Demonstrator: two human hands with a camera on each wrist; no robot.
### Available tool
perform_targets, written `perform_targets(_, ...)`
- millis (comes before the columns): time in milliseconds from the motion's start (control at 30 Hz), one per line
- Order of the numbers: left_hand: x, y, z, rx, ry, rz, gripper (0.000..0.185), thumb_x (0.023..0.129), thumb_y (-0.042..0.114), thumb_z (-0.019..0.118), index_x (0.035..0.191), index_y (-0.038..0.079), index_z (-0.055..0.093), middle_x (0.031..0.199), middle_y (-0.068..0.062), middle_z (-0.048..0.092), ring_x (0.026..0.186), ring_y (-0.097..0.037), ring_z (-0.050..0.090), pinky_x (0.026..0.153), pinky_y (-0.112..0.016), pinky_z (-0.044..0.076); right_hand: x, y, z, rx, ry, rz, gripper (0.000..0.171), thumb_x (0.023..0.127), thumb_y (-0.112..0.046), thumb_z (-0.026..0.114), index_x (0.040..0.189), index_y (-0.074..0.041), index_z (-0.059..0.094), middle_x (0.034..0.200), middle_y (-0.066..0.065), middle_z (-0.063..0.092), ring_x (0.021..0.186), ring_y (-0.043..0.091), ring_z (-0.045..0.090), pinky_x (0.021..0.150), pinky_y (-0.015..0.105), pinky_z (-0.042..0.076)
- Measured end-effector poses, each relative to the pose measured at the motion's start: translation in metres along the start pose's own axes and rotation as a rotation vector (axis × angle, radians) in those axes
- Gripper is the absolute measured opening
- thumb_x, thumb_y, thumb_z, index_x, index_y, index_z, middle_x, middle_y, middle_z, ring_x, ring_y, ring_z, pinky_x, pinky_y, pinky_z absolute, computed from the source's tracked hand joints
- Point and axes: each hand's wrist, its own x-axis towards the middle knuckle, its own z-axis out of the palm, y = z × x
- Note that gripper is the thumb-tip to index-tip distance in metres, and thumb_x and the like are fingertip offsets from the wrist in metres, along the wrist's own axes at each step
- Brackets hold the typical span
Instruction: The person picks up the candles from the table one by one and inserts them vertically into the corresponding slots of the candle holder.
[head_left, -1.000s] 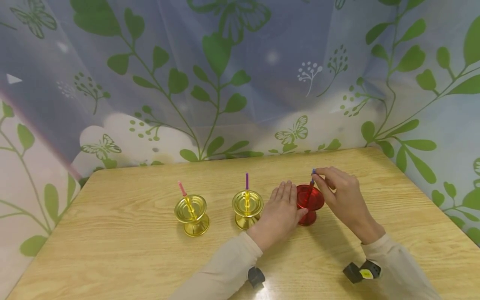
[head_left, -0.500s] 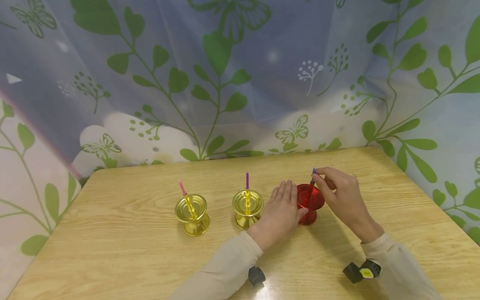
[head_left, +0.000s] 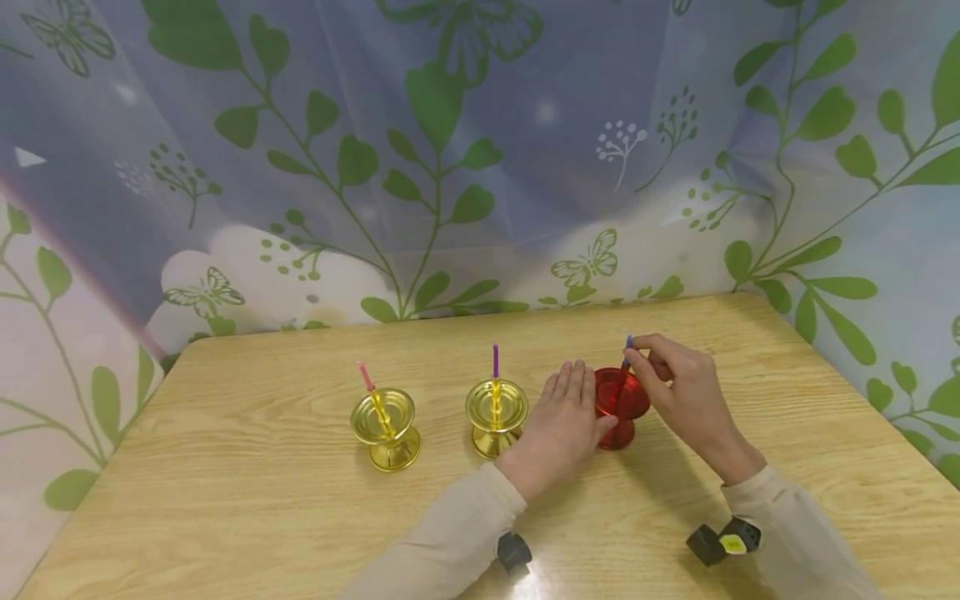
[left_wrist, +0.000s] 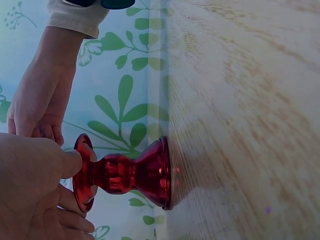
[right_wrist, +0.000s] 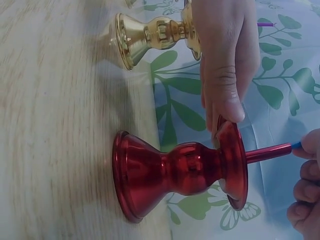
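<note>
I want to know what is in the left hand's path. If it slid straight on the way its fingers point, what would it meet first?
Nothing on the table, as far as the head view shows. The left hand already touches the red candle holder at its side; its fingers point across bare table toward the leaf-patterned curtain. Depth is unclear.

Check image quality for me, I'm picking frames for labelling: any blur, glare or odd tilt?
Head view: sharp, a glare patch on the table near edge. Left wrist view: turned sideways, table grain smeared, red candle holder clear. Right wrist view: also sideways, red holder glossy with highlights.
</note>
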Motion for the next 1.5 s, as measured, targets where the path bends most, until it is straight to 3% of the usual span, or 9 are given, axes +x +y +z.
perform_targets(367,-0.003,0.002,0.006,-0.013,-0.006,-0.004,0.067,0.104,0.048,0.025,0.152,0.001,0.024,0.157,-0.014,0.024,0.145,-0.025,0.02,0.118,-0.033,0.02,-0.007,0.002,0.003,0.029,-0.021,0.003,0.005,0.087,0.001,0.068,0.091,-0.002,0.066,0.059,-0.013,0.039,0.05,0.0,0.032,0.043,0.013,0.024)
perform_targets(1033,0.003,-0.006,0.004,-0.028,-0.004,-0.001,0.071,0.103,0.05,0.027,0.153,0.0,0.021,0.158,-0.014,0.022,0.146,-0.026,0.019,0.118,-0.033,0.018,0.002,0.012,0.006,0.026,-0.066,0.005,0.009,0.087,0.003,0.068,0.092,-0.004,0.065,0.058,-0.013,0.033,0.048,-0.002,0.026,0.041,0.014,0.022)
perform_targets(1267,-0.012,-0.012,-0.004,-0.054,0.042,0.053,0.069,0.104,0.049,0.025,0.151,-0.001,0.024,0.157,-0.017,0.023,0.145,-0.028,0.019,0.118,-0.034,0.019,-0.001,0.017,0.005,0.027,-0.105,0.022,0.005,0.093,-0.008,0.064,0.093,-0.003,0.064,0.057,-0.013,0.033,0.047,-0.002,0.025,0.04,0.016,0.023)
perform_targets(1500,-0.042,-0.025,-0.029,-0.179,0.132,0.177,0.064,0.105,0.045,0.025,0.15,-0.001,0.03,0.157,-0.018,0.023,0.146,-0.029,0.018,0.118,-0.036,0.017,-0.004,0.018,-0.004,0.014,-0.129,0.018,0.006,0.095,-0.008,0.06,0.094,-0.003,0.063,0.058,-0.014,0.034,0.047,-0.002,0.027,0.04,0.015,0.025)
